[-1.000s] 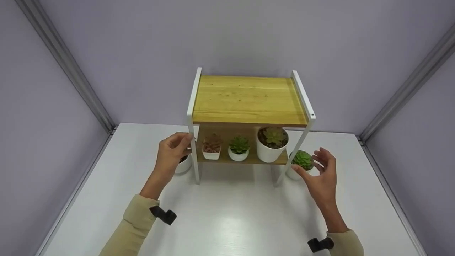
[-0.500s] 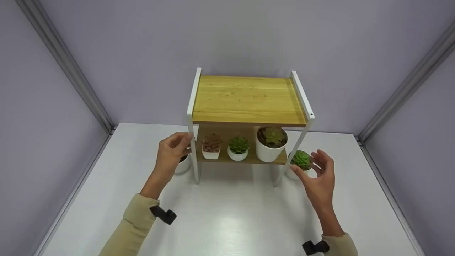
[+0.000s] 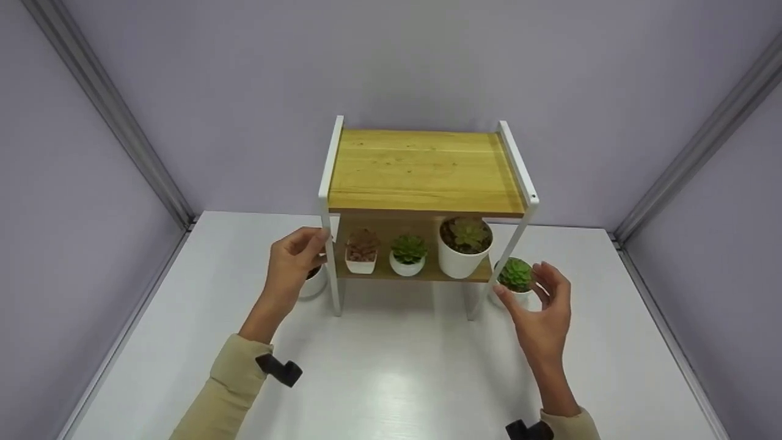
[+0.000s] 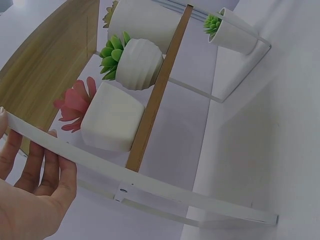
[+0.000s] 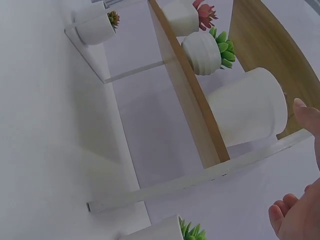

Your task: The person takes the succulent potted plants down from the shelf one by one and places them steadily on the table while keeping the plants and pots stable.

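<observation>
A white-framed wooden shelf [image 3: 421,171] stands on the white table. My left hand [image 3: 292,260] pinches its left front leg, thumb on one side and fingers behind, as the left wrist view also shows. My right hand [image 3: 544,308] is spread beside the right front leg [image 3: 512,244], thumb apart from the fingers and nothing between them. Just beyond that hand stands a green succulent [image 3: 515,275] in a white pot, partly hidden. On the lower board sit a reddish succulent [image 3: 361,250], a small green succulent [image 3: 408,253] and a larger potted succulent [image 3: 463,253].
Another white pot [image 3: 314,284] stands left of the shelf, mostly behind my left hand; the right wrist view shows its small plant [image 5: 114,19]. A pale wall [image 3: 421,61] rises behind the shelf, and side walls with metal corner posts [image 3: 116,116] flank the table [image 3: 391,379].
My right hand has moved slightly left and down, nearer the right front leg. The left hand keeps its grip on the left leg. The whole view has shifted a little.
</observation>
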The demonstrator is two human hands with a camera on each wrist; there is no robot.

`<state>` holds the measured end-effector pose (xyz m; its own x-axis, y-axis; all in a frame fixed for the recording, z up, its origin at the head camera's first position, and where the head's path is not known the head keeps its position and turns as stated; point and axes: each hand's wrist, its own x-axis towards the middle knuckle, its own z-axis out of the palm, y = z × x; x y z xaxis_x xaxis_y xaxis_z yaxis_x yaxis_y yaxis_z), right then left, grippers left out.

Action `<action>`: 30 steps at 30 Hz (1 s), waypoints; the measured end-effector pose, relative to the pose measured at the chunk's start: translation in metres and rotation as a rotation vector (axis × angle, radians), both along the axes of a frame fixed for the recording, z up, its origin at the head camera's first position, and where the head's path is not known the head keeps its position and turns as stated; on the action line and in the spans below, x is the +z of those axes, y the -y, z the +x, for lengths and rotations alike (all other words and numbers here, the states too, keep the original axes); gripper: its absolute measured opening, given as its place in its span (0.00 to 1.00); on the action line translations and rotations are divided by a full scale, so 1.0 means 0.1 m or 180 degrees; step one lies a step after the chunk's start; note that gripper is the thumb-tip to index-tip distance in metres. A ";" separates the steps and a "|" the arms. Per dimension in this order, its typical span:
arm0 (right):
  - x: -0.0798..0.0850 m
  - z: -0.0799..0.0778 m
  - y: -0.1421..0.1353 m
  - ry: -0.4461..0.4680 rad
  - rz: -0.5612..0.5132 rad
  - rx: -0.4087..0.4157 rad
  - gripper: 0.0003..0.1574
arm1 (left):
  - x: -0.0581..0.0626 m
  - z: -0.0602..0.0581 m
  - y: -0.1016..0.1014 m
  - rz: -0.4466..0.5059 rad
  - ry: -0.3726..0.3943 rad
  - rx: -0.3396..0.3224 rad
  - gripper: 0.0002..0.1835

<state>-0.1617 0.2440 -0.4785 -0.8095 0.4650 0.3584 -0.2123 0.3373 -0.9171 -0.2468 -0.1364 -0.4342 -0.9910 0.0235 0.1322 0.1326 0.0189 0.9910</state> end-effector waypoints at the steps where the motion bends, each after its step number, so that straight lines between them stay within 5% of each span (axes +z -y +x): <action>1: 0.00 0.00 0.01 -0.0028 0.0021 -0.0010 0.53 | 0.00 0.00 0.00 -0.0016 0.0002 0.0005 0.16; 30: 0.05 0.05 0.45 -0.0193 -0.0239 -0.0201 0.50 | 0.00 0.01 0.01 0.0051 -0.0009 -0.0018 0.15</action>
<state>-0.1566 0.1985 -0.4734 -0.7556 0.5419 0.3680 -0.2486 0.2825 -0.9265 -0.2457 -0.1372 -0.4339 -0.9904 0.0269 0.1355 0.1356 0.0025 0.9908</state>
